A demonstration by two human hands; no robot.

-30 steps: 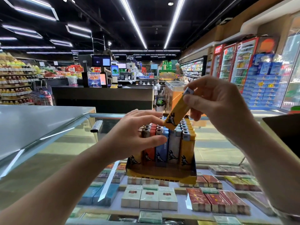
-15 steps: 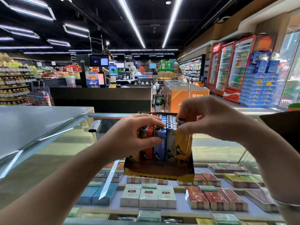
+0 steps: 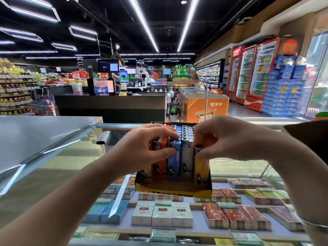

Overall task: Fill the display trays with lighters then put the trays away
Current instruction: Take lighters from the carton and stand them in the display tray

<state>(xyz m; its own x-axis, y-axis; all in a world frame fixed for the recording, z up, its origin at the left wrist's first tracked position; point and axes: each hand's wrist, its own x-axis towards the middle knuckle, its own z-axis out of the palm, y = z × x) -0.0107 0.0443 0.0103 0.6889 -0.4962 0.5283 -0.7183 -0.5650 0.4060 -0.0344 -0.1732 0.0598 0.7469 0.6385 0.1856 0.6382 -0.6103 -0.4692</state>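
We see a yellow cardboard display tray (image 3: 173,192) standing on the glass counter top (image 3: 58,167), about mid-width and toward the near edge; it is packed with upright plastic lighters in rows, orange, blue, grey and yellow bodies with metal tops; the tray's front lip carries dark print we cannot read.

Our left hand (image 3: 142,150) wraps the left front of the rows, fingers over the lighter tops and thumb pressed across the front of the blue plastic lighter (image 3: 174,162), gripping the orange and blue ones together; fingers narrow, curled round them.

Our right hand (image 3: 227,139) sits at the right front corner of the tray; thumb and fingertips pinch the metal top of a yellow plastic lighter (image 3: 201,170), which stands upright in the front-right slot, its base down inside the tray, just beside a grey plastic lighter (image 3: 186,160); fingers narrow, closed on that top.

A loose dark-and-white lighter (image 3: 103,137) lies flat on the glass toward the far left edge, well apart from the tray; a silver bracelet (image 3: 314,224) rings the right wrist.

Under the glass, cigarette packs (image 3: 162,214) lie in rows, white, blue and red; beyond the counter, a black checkout desk (image 3: 110,105), an orange chest freezer (image 3: 204,105) and red drink fridges (image 3: 252,71).
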